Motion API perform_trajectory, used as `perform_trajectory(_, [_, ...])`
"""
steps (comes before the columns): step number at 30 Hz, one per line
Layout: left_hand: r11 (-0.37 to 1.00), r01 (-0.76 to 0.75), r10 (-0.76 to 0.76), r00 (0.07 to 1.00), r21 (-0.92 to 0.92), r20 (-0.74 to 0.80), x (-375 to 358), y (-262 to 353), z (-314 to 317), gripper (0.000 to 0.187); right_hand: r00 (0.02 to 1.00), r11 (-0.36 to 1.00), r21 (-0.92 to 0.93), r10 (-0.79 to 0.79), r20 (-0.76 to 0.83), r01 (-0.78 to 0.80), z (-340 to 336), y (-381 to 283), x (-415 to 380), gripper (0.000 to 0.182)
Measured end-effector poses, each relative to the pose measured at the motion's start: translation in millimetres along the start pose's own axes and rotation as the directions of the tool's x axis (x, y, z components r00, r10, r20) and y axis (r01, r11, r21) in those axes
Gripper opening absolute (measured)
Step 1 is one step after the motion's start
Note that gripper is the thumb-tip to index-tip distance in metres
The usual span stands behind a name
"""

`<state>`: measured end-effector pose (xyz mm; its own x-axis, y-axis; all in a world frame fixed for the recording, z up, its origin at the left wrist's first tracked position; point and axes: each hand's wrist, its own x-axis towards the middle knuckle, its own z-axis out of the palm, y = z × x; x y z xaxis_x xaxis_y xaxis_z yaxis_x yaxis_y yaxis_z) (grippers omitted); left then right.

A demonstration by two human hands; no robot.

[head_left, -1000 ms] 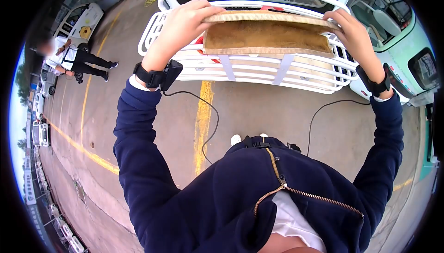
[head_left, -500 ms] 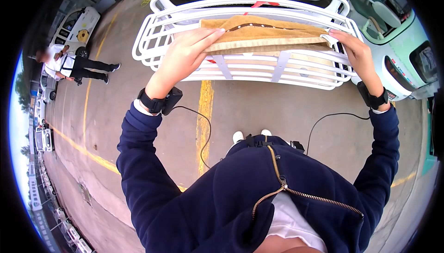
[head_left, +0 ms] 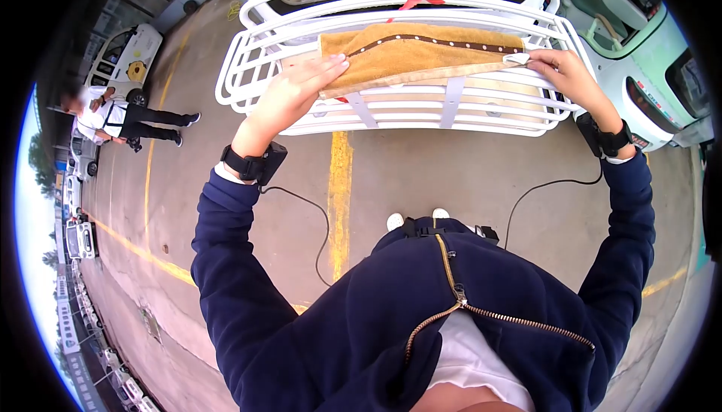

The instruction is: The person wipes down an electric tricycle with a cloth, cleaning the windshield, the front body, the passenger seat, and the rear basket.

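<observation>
Soft-napped, matt ochre cloth [head_left: 444,60], trimmed with a smoother dark-brown, white-dotted band [head_left: 426,39], spans the left fingers [head_left: 329,69] and right fingers [head_left: 544,60]; under them, a white tubular rack [head_left: 452,103] shows glossy, smooth, metal-looking bars above matt grey pavement [head_left: 414,171].

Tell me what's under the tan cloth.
The white rack lies under the tan cloth, showing past its edges, and something red peeks out near the left hand. Anything beneath the middle is covered.

Cloth [head_left: 436,54] on rack [head_left: 398,124], between both hands, person [head_left: 105,117] far left, vehicle [head_left: 639,73] right.
</observation>
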<state>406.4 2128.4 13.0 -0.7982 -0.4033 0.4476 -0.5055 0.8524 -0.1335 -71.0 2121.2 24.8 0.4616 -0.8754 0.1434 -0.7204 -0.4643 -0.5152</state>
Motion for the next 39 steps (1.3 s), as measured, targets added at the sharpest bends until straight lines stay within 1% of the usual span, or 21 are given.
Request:
perform_trajectory(1, [0.982,0.054,-0.062,0.997,-0.182,-0.038,1,-5,-2,0.049,0.996,0.999,-0.021,-0.051,-0.067,0.05,3,2,2,0.023])
perform_trajectory(2, [0.982,0.052,-0.059,0.998,-0.18,-0.038,-1,-8,-4,0.049,0.996,0.999,-0.02,-0.052,-0.071,0.05,5,3,4,0.023])
perform_trajectory(4, [0.945,0.242,-0.241,0.97,-0.218,0.034,6,-8,-16,0.049,0.967,0.979,-0.13,-0.177,-0.182,0.155,7,7,8,0.022])
perform_trajectory(6, [0.946,0.247,-0.261,0.964,-0.211,-0.041,13,-7,-29,0.049,0.944,0.961,-0.157,-0.257,-0.208,0.227,1,5,11,0.021])
perform_trajectory(8, [0.945,0.257,-0.295,0.937,-0.203,-0.185,21,-4,-43,0.049,0.781,0.863,-0.423,-0.458,-0.425,0.276,-12,-13,11,0.021])
perform_trajectory(9, [0.922,0.29,-0.348,0.91,-0.255,-0.225,23,-2,-52,0.046,0.73,0.861,-0.44,-0.469,-0.497,0.253,-18,-18,8,0.021])
perform_trajectory(11, [0.948,0.205,-0.297,0.846,-0.245,-0.443,29,8,-70,0.043,0.682,0.901,-0.403,-0.396,-0.615,0.16,-34,-39,-9,0.022])
perform_trajectory(14, [0.968,0.147,-0.239,0.791,-0.204,-0.563,26,27,-95,0.036,0.512,0.889,-0.388,-0.457,-0.728,0.241,-46,-66,-42,0.024])
perform_trajectory(18, [0.95,0.162,-0.278,0.827,-0.267,-0.488,18,34,-101,0.033,0.586,0.901,-0.269,-0.428,-0.688,0.341,-44,-77,-73,0.036])
perform_trajectory(19, [0.907,0.269,-0.392,0.82,-0.324,-0.416,19,41,-100,0.032,0.607,0.895,-0.249,-0.436,-0.664,0.371,-40,-76,-72,0.04])
perform_trajectory(20, [0.888,0.27,-0.412,0.827,-0.373,-0.382,21,37,-94,0.034,0.627,0.889,-0.226,-0.444,-0.64,0.399,-37,-75,-71,0.045])
perform_trajectory(22, [0.87,0.341,-0.454,0.837,-0.356,-0.306,30,27,-81,0.036,0.71,0.941,-0.262,-0.334,-0.62,0.213,-39,-71,-62,0.045])
perform_trajectory(24, [0.785,0.502,-0.589,0.786,-0.363,-0.188,52,17,-64,0.036,0.681,0.932,-0.351,-0.318,-0.659,0.095,-33,-67,-30,0.051])
perform_trajectory(25, [0.798,0.535,-0.588,0.793,-0.277,-0.16,59,2,-47,0.038,0.684,0.838,-0.545,-0.421,-0.596,0.041,-33,-59,-13,0.051])
perform_trajectory(26, [0.841,0.511,-0.54,0.813,-0.179,-0.216,60,-14,-20,0.044,0.767,0.792,-0.609,-0.418,-0.487,0.045,-31,-42,-3,0.057])
perform_trajectory(28, [0.935,0.32,-0.241,0.889,0.153,-0.389,74,-13,9,0.051,0.795,0.823,-0.566,-0.376,-0.476,0.05,-10,-17,8,0.064])
perform_trajectory(30, [0.955,0.274,-0.222,0.916,0.116,-0.335,83,10,23,0.055,0.868,0.765,-0.634,-0.386,-0.314,0.111,6,-19,2,0.067])
perform_trajectory(32, [0.958,0.238,-0.195,0.949,0.158,-0.248,93,33,33,0.062,0.936,0.813,-0.555,-0.313,-0.162,0.176,21,-28,-2,0.067])
perform_trajectory(34, [0.963,0.227,-0.19,0.953,0.143,-0.236,101,42,54,0.068,0.937,0.841,-0.502,-0.317,-0.149,0.204,38,-28,0,0.066])
perform_trajectory(36, [0.952,0.304,-0.304,0.953,0.02,0.008,107,46,69,0.069,0.934,0.792,-0.573,-0.335,-0.12,0.21,47,-28,6,0.063])
perform_trajectory(39, [0.957,0.29,-0.291,0.956,-0.01,-0.044,108,44,73,0.07,0.928,0.766,-0.626,-0.325,-0.183,0.144,56,-31,3,0.062])
